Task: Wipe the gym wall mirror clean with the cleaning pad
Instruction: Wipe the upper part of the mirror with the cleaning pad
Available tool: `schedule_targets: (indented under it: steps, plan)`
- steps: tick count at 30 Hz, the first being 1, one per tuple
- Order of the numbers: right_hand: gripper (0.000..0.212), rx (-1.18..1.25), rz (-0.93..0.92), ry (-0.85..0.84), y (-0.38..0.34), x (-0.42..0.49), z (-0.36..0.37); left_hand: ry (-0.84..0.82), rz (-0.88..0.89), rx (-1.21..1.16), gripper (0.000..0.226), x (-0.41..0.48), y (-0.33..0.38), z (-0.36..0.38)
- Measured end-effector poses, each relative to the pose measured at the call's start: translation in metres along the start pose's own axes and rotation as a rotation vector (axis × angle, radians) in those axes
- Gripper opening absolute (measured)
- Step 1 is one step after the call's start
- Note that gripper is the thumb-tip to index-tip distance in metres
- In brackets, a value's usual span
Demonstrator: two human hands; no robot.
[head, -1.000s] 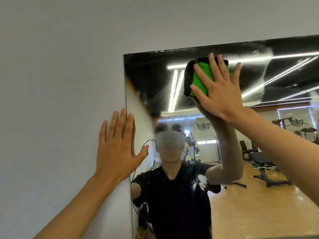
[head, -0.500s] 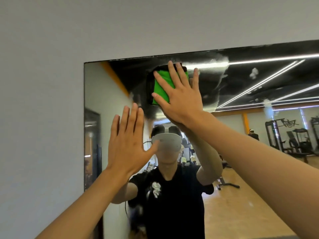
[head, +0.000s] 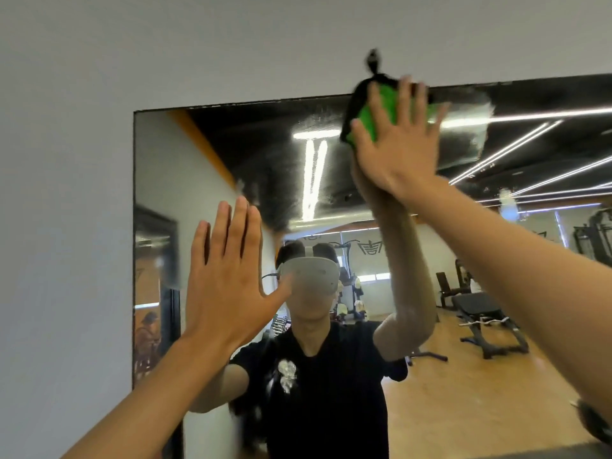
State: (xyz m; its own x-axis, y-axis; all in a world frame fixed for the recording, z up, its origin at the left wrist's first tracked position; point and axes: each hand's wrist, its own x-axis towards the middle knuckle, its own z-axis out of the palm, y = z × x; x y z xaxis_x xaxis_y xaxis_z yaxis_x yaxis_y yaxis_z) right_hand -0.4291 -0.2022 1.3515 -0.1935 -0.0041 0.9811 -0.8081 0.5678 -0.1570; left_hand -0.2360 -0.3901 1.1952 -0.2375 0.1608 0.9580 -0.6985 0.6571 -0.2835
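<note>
A large wall mirror fills the middle and right of the view, its top left corner visible. My right hand presses a green cleaning pad with a black edge flat against the glass at the mirror's top edge, fingers straight and spread. A black loop of the pad sticks up over the wall above. A hazy wet smear covers the upper glass around the pad. My left hand lies flat on the mirror lower left, fingers straight and holding nothing.
Plain white wall surrounds the mirror on the left and above. The mirror reflects a person in a black shirt with a headset, a wooden gym floor, a weight bench and ceiling light strips.
My right hand has slid the pad rightward and up to the mirror's top edge. My left hand stays flat on the glass; the view has shifted.
</note>
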Motion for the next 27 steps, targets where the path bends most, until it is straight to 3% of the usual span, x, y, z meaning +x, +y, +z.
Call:
schedule_targets:
  steps: [4, 7, 13, 16, 19, 21, 27]
  plan:
    - [0.068, -0.067, -0.341, -0.036, -0.065, -0.020, 0.010, 0.001, 0.006, 0.005, 0.099, 0.000, -0.002, -0.001]
    - [0.068, -0.102, -0.475, -0.046, -0.030, -0.014, 0.002, -0.012, 0.012, 0.007, 0.097, -0.001, -0.003, 0.000]
    - [0.068, -0.066, -0.100, -0.066, 0.136, -0.002, -0.023, -0.028, -0.015, 0.010, 0.099, 0.000, 0.002, -0.001]
    - [0.069, -0.033, 0.076, -0.071, 0.176, -0.009, -0.032, -0.029, -0.017, 0.015, 0.100, 0.001, 0.002, -0.002]
    - [0.072, 0.008, 0.212, -0.045, 0.144, -0.015, -0.026, -0.031, -0.012, 0.020, 0.101, 0.001, 0.002, -0.003]
    - [0.072, 0.014, 0.182, -0.025, 0.101, -0.023, -0.016, -0.027, -0.013, 0.022, 0.101, 0.002, 0.002, -0.002]
    - [0.066, -0.067, -0.295, -0.031, -0.030, -0.090, 0.017, -0.003, 0.000, -0.016, 0.096, 0.001, 0.000, -0.001]
